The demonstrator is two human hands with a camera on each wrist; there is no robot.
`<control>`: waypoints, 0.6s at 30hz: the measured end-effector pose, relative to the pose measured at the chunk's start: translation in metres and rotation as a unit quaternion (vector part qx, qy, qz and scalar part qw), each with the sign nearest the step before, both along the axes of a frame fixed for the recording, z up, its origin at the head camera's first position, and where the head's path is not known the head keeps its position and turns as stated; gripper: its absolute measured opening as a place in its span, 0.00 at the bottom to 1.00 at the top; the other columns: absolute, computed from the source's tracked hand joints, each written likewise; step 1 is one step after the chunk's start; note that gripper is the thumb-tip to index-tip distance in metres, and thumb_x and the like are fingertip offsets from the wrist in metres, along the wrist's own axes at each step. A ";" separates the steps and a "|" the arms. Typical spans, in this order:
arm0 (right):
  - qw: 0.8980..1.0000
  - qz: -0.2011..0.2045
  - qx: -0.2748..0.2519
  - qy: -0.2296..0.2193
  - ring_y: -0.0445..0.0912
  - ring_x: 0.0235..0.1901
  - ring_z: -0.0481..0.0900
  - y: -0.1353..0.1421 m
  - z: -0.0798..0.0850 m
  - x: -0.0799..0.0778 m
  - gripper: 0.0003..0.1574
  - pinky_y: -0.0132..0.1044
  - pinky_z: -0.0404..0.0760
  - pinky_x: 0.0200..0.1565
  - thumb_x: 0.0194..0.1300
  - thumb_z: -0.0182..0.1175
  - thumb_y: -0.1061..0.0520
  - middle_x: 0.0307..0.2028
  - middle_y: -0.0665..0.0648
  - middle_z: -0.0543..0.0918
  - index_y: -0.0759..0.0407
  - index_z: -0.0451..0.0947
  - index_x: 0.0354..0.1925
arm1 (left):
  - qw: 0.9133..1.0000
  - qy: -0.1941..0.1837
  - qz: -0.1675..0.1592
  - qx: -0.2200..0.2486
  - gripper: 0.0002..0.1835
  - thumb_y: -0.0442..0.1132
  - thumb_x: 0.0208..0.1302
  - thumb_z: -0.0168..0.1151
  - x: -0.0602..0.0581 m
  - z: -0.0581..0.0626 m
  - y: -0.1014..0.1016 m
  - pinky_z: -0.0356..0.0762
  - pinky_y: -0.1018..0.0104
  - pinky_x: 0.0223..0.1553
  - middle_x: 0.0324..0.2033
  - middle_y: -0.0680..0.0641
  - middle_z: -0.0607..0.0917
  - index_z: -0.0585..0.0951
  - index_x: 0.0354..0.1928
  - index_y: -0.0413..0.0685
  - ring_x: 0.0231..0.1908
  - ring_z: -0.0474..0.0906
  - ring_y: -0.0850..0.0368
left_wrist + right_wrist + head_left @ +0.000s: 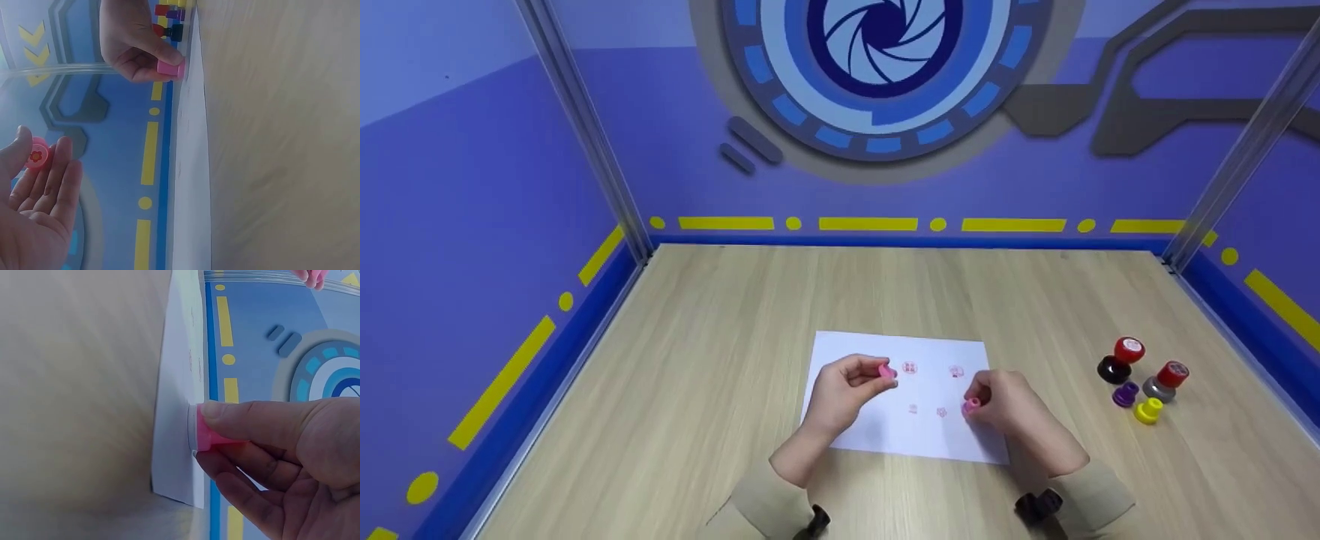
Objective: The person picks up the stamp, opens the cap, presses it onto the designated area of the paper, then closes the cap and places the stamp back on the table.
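A white sheet of paper (870, 433) lies on the table with several small red prints on it, among them a round one (910, 367). My left hand (836, 396) is raised over the paper's left part. Between thumb and fingers it pinches a pink cap (37, 154) marked with a red flower. Lower and to the right, my right hand (1009, 401) grips a pink stamp (205, 430) by its narrow handle. The stamp's wide end stands against the paper near its right edge, and its printing face is hidden.
To the right on the wooden table (720, 345) stand a black stamp with a red top (1115, 367), a grey one with a red top (1162, 385), a small purple stamp (1125, 395) and a small yellow stamp (1149, 411). Blue panels (870, 202) border the table.
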State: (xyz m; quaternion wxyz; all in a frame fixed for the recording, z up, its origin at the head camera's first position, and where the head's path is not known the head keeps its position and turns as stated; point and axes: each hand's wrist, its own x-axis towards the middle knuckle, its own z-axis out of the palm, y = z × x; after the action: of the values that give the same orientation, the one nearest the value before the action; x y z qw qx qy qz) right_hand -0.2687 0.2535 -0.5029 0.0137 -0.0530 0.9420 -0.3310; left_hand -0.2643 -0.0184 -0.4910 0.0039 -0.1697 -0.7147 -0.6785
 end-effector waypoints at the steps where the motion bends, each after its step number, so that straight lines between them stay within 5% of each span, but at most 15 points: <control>1: 1.000 0.001 0.000 0.000 0.44 0.28 0.74 0.000 0.000 0.000 0.13 0.30 0.73 0.28 0.50 0.73 0.73 0.25 0.53 0.80 0.61 0.80 0.26 | 1.000 0.002 0.000 0.000 0.15 0.31 0.61 0.73 0.000 0.001 0.000 0.87 0.71 0.48 0.44 0.36 0.89 0.86 0.51 0.36 0.45 0.90 0.47; 14: 0.999 0.029 0.025 0.006 0.44 0.30 0.75 0.001 0.003 0.005 0.10 0.31 0.74 0.31 0.56 0.72 0.70 0.27 0.52 0.81 0.60 0.80 0.28 | 1.000 -0.002 -0.006 0.001 0.16 0.32 0.62 0.73 0.001 0.003 -0.002 0.87 0.70 0.49 0.44 0.37 0.90 0.86 0.51 0.37 0.44 0.90 0.52; 18: 0.998 0.025 -0.037 0.048 0.44 0.36 0.81 0.004 0.021 0.008 0.07 0.37 0.85 0.40 0.59 0.73 0.66 0.32 0.54 0.86 0.60 0.84 0.33 | 1.000 0.003 -0.004 -0.003 0.16 0.32 0.61 0.74 0.001 0.004 -0.001 0.87 0.71 0.48 0.44 0.36 0.90 0.86 0.51 0.36 0.44 0.90 0.51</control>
State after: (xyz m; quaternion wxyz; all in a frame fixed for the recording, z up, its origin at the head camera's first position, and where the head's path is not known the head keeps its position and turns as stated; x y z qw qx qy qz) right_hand -0.2612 0.2573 -0.4823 -0.0247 -0.0930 0.9272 -0.3619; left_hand -0.2635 -0.0192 -0.4867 0.0030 -0.1742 -0.7164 -0.6756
